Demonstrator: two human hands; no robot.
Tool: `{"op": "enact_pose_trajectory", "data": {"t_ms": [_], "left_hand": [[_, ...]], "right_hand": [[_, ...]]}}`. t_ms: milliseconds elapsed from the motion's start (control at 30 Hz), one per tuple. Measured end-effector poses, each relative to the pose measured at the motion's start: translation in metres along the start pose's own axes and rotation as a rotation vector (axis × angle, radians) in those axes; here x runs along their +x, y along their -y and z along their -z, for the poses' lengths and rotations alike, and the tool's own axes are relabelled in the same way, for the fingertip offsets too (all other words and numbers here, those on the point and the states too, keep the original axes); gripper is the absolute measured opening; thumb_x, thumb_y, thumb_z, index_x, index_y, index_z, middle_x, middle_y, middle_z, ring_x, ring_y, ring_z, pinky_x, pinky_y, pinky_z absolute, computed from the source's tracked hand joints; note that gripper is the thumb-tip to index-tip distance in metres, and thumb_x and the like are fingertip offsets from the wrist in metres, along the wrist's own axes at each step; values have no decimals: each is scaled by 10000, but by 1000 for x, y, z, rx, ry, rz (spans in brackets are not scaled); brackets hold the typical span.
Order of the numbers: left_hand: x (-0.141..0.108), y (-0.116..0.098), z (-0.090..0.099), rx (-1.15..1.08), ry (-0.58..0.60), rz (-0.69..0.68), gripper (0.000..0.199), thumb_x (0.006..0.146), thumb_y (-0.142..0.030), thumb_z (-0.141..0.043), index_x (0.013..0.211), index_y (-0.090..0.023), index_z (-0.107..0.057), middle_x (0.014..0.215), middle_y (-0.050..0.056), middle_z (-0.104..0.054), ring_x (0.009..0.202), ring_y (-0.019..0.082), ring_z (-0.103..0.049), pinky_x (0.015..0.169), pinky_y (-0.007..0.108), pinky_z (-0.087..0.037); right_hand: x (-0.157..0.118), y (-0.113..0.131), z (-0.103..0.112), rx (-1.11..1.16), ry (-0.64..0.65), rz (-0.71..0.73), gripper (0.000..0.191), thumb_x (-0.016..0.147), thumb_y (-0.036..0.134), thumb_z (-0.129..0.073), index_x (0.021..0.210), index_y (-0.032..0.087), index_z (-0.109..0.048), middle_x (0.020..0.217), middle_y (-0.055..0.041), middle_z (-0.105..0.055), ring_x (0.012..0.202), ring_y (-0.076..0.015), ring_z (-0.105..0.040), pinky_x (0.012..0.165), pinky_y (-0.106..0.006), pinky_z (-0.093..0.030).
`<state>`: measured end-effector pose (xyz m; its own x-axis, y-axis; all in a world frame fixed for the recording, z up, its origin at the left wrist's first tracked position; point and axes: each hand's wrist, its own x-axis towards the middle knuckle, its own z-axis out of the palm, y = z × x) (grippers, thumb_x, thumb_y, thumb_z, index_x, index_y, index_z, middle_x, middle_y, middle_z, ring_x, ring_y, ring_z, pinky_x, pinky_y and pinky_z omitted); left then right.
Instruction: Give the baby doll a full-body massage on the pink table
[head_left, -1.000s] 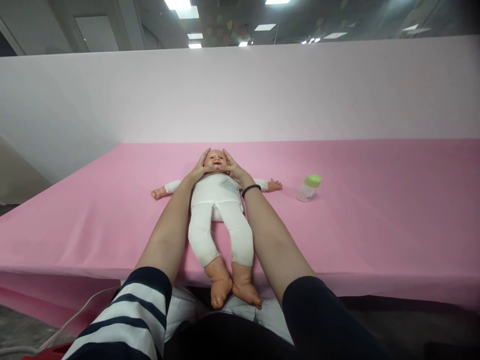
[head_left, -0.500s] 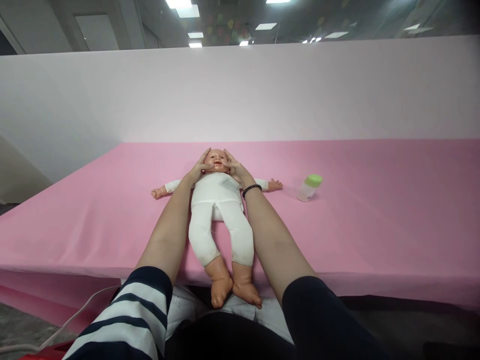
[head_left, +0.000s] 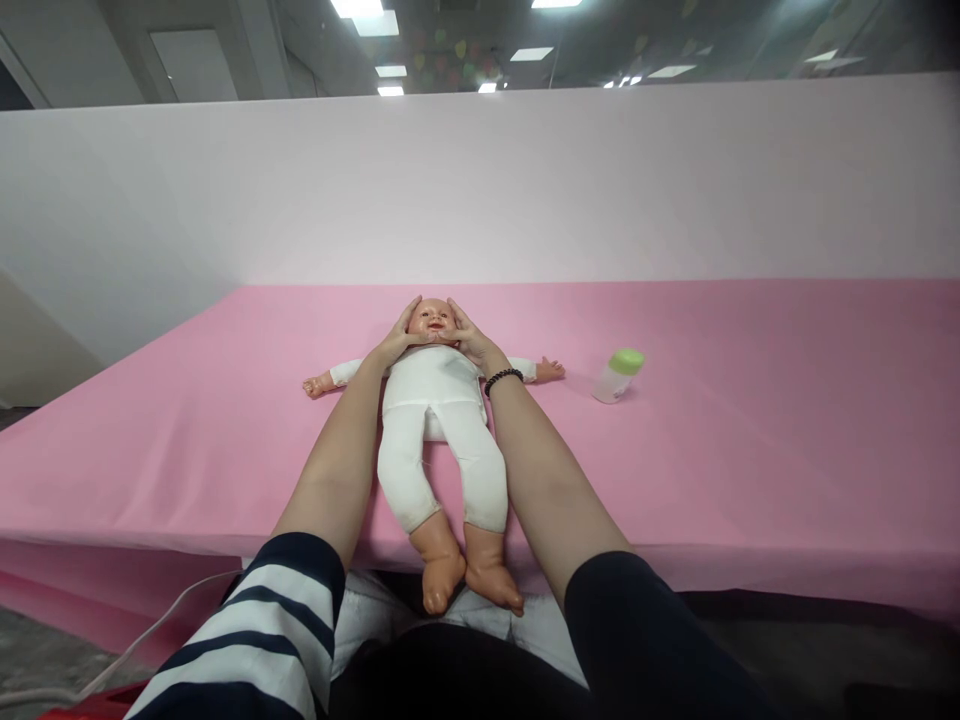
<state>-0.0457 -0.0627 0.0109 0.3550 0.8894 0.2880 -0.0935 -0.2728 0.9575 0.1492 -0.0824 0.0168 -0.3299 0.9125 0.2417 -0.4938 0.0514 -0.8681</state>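
A baby doll (head_left: 431, 375) with a white cloth body lies on its back, arms spread sideways and feet over the near table edge. My left hand (head_left: 399, 335) cups one side of its head, thumb on the chin. On the opposite side, my right hand (head_left: 470, 338) does the same, with a dark bead bracelet (head_left: 503, 380) on that wrist. Both thumbs lie just below the doll's mouth, near each other, and the fingers reach up along the head. The fingertips behind the head are partly hidden.
A small bottle (head_left: 619, 376) with a green cap stands on the pink tablecloth (head_left: 750, 430), right of the doll's arm. Behind the table rises a white partition (head_left: 480, 190). A white cable (head_left: 161, 620) hangs at the lower left.
Both thumbs have slid from the doll's cheeks down and inward to its chin. The palms, the doll and the bottle stay in place.
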Motion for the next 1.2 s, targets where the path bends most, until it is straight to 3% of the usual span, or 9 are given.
{"op": "enact_pose_trajectory", "data": {"t_ms": [167, 300, 533, 700, 1000, 1200], "left_hand": [[2, 4, 1, -84, 26, 18, 1244, 649, -267, -853, 1696, -342, -185, 1738, 53, -291, 1554, 380, -365, 1281, 543, -297], [2, 5, 0, -80, 8, -3, 1168, 700, -314, -836, 1689, -357, -216, 1714, 44, -348, 1547, 364, -383, 1282, 540, -297], [-4, 0, -2, 27, -44, 18, 1232, 650, -390, -930, 1681, -348, -257, 1686, 91, -393, 1500, 367, -457, 1261, 511, -355], [-5, -1, -2, 34, -47, 20, 1213, 660, -397, -923, 1677, -361, -263, 1727, 67, -322, 1534, 352, -414, 1277, 489, -332], [-16, -14, -10, -24, -60, 86, 1210, 674, -381, -933, 1676, -360, -256, 1664, 113, -434, 1424, 334, -561, 1183, 477, -473], [-18, -14, -11, -40, -51, 75, 1240, 655, -367, -952, 1679, -348, -254, 1666, 120, -430, 1458, 343, -526, 1205, 487, -450]], "right_hand": [[7, -1, 0, -1, -63, -41, 1034, 804, -73, -626, 1674, 161, -118, 1714, -164, -317, 1439, -215, -543, 1087, -378, -532], [7, -3, 2, -21, -58, -47, 1080, 803, 12, -724, 1683, 208, -129, 1697, -132, -367, 1452, -234, -534, 1119, -391, -515], [6, -8, 11, -52, -61, -70, 1209, 665, 98, -891, 1667, 355, -265, 1701, -46, -379, 1487, -289, -503, 1112, -411, -552], [11, -12, 15, -9, -70, -77, 1215, 650, 67, -872, 1666, 353, -269, 1721, -54, -334, 1479, -304, -514, 1085, -411, -581], [7, -6, 5, 7, -67, -109, 1197, 684, 62, -814, 1681, 332, -208, 1711, -98, -350, 1381, -298, -617, 1036, -402, -615], [2, -5, 3, -50, -60, -116, 1228, 670, 114, -872, 1676, 376, -218, 1686, -82, -399, 1377, -298, -620, 1038, -406, -613]]}}
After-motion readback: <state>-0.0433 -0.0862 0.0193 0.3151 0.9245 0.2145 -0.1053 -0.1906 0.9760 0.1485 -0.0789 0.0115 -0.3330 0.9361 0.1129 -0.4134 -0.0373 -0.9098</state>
